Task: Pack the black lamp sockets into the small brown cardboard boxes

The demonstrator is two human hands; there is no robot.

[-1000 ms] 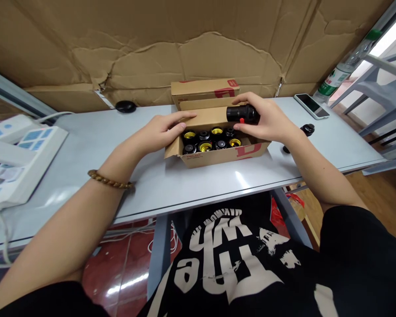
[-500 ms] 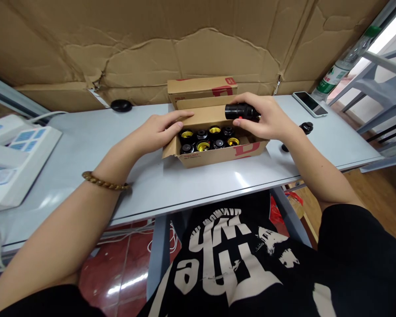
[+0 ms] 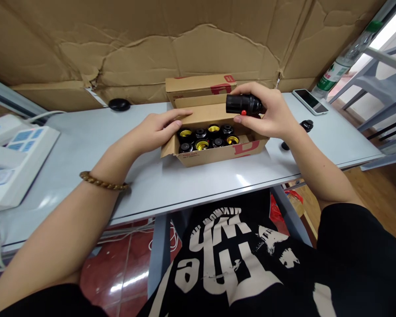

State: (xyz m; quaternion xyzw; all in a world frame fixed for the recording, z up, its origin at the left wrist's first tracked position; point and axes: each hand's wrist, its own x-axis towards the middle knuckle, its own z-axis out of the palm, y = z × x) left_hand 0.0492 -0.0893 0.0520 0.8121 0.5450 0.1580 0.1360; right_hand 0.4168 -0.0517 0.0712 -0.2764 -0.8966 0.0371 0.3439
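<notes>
In the head view, an open cardboard box (image 3: 222, 155) with red print stands on the table. Inside it, black lamp sockets (image 3: 201, 134) are packed upright in two rows; several show yellow threaded openings and others dark ends. My left hand (image 3: 160, 130) grips the box's left end, thumb at the rim and fingers along the raised lid. Between the thumb and fingers of my right hand (image 3: 267, 110) is another black lamp socket (image 3: 242, 105), lying sideways above the box's right part, a small red button on it. Its right end is hidden by the hand.
A second cardboard box (image 3: 199, 86) stands behind. On the right are small black parts (image 3: 306, 126), a phone (image 3: 310, 101) and a plastic bottle (image 3: 333, 75). A white power strip (image 3: 23, 167) lies left, a black oval object (image 3: 119, 105) at the back. A cardboard sheet (image 3: 191, 48) walls the rear.
My right hand has lifted the lamp socket slightly and turned it, so its red button shows more plainly. My left hand stays on the box.
</notes>
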